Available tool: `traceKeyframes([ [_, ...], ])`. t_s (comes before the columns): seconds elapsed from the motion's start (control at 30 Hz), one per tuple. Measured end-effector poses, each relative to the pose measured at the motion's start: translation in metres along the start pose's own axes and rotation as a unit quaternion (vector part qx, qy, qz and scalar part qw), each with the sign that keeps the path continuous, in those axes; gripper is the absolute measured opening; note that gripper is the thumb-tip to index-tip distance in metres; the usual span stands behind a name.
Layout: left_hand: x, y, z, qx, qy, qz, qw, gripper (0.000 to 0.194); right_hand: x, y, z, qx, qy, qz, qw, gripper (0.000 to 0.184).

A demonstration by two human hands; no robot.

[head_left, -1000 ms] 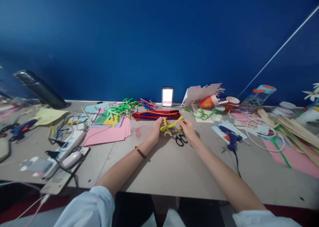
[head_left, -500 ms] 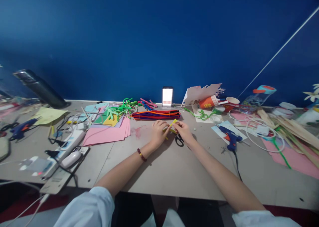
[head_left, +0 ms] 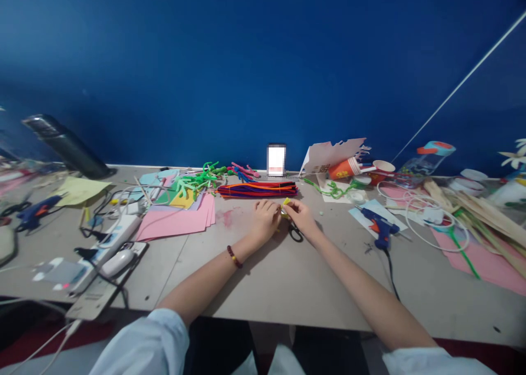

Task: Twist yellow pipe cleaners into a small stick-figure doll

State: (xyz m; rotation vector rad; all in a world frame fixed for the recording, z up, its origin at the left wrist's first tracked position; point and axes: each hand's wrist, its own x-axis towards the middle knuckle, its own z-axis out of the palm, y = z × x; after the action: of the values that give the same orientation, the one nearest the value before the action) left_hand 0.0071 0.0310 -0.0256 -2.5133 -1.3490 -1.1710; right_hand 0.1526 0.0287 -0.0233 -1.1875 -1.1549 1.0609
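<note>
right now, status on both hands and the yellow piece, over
Left hand and right hand together, both pinching the yellow pipe cleaner. Mostly hidden in the fingers. Black scissors under the right hand, pipe cleaner bundle just beyond.

Fuzzy yellow pipe cleaner; matt grey table; smooth pink paper.

Person at 6 o'clock | white short sleeves, both arms bare below | left hand: dark red bead bracelet on wrist | right hand: nothing worn
</note>
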Motion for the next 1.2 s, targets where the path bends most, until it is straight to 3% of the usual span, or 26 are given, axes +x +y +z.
traceKeyframes([
  [0.13, 0.004, -0.001, -0.006, -0.047, -0.008, -0.019, 0.999, 0.014, -0.001, -0.006, -0.001, 0.052, -0.018, 0.064, 0.996, 0.044],
  [0.23, 0.007, -0.001, -0.01, -0.101, -0.026, -0.03, 0.994, 0.02, -0.002, -0.008, -0.003, 0.059, -0.034, 0.062, 0.996, 0.043],
  [0.33, 0.01, -0.002, -0.01, -0.242, -0.062, -0.075, 0.965, 0.024, 0.0, -0.008, -0.006, 0.05, -0.056, 0.07, 0.995, 0.042],
  [0.4, 0.011, -0.003, -0.008, -0.391, -0.107, -0.144, 0.903, 0.027, 0.002, -0.008, -0.009, 0.048, -0.067, 0.08, 0.993, 0.043],
  [0.5, 0.011, -0.005, -0.004, -0.572, -0.18, -0.269, 0.754, 0.031, 0.006, -0.006, -0.014, 0.069, -0.096, 0.087, 0.989, 0.044],
  [0.57, 0.01, -0.005, -0.003, -0.632, -0.209, -0.315, 0.676, 0.033, 0.007, -0.005, -0.016, 0.087, -0.122, 0.089, 0.985, 0.044],
  [0.63, 0.01, -0.004, -0.004, -0.669, -0.229, -0.32, 0.631, 0.034, 0.007, -0.003, -0.017, 0.104, -0.145, 0.092, 0.98, 0.043],
  [0.7, 0.01, -0.003, -0.004, -0.693, -0.244, -0.307, 0.605, 0.035, 0.006, -0.003, -0.017, 0.119, -0.169, 0.095, 0.974, 0.041],
  [0.9, 0.01, -0.003, -0.005, -0.719, -0.267, -0.282, 0.577, 0.035, 0.002, -0.007, -0.016, 0.127, -0.205, 0.096, 0.966, 0.039],
  [1.07, 0.011, 0.001, -0.004, -0.727, -0.241, -0.318, 0.558, 0.033, 0.003, -0.007, -0.011, 0.119, -0.142, 0.086, 0.979, 0.038],
  [1.13, 0.012, 0.003, -0.004, -0.723, -0.215, -0.313, 0.577, 0.04, 0.005, -0.007, -0.01, 0.118, -0.084, 0.08, 0.986, 0.039],
  [1.2, 0.011, 0.005, -0.005, -0.698, -0.183, -0.283, 0.632, 0.049, 0.007, -0.006, -0.009, 0.116, -0.031, 0.078, 0.99, 0.041],
])
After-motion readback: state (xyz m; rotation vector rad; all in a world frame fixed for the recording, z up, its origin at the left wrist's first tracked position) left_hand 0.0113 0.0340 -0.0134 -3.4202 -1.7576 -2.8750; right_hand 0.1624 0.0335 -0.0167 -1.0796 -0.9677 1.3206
